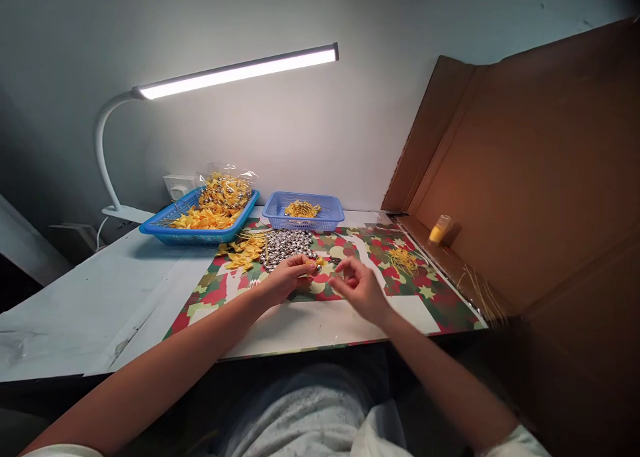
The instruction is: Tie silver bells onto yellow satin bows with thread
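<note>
Between the fingertips of my left hand (293,275) is a small silver bell with a bit of yellow ribbon (320,263). My right hand (357,287) is just to the right of it, not touching it, its thumb and forefinger apart; nothing can be made out between them. Right behind my left hand lies a pile of silver bells (285,245) on the patterned mat (345,247). Yellow ribbon pieces (243,251) lie to the left of that pile. Thin yellow ties (401,260) are spread on the mat to the right.
A blue basket (193,235) with yellow ribbons and a plastic bag stands back left, and a smaller blue basket (303,222) stands behind the bells. A lamp (240,69) hangs above. Cardboard (525,177) rises at right, with a yellow bottle (440,229) beside it.
</note>
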Demonstrator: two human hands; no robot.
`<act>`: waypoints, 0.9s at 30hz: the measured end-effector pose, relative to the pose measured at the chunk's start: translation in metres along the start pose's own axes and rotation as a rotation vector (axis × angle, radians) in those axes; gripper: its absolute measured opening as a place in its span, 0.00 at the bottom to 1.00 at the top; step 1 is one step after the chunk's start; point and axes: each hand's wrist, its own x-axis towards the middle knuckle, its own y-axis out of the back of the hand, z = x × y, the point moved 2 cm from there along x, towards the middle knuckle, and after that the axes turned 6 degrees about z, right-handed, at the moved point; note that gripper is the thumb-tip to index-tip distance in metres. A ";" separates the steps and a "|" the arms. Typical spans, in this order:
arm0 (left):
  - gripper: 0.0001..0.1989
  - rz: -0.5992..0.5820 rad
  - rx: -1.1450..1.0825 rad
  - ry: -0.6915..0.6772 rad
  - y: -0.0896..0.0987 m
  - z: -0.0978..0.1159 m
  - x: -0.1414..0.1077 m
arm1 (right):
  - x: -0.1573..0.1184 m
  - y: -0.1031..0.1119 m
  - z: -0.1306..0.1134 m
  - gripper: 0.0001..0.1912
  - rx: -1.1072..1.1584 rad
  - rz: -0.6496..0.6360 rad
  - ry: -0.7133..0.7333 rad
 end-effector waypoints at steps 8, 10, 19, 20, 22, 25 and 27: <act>0.17 -0.039 0.077 -0.091 -0.001 -0.001 -0.001 | -0.003 -0.038 0.025 0.16 0.130 0.114 -0.109; 0.17 -0.038 0.075 -0.088 -0.002 -0.002 -0.001 | 0.000 -0.039 0.027 0.17 0.165 0.087 -0.135; 0.18 0.000 0.083 -0.026 -0.003 -0.003 0.000 | -0.004 -0.040 0.031 0.17 0.056 0.141 -0.110; 0.18 0.005 0.082 -0.023 -0.002 -0.003 0.000 | -0.004 -0.040 0.031 0.17 0.035 0.148 -0.098; 0.18 0.016 0.072 -0.013 -0.002 -0.003 0.002 | -0.005 -0.040 0.031 0.16 -0.001 0.161 -0.076; 0.17 0.025 0.052 0.013 -0.001 -0.003 0.003 | -0.005 -0.040 0.030 0.16 -0.027 0.176 -0.054; 0.16 0.019 0.038 0.037 0.000 -0.003 0.003 | -0.005 -0.040 0.031 0.15 -0.033 0.179 -0.055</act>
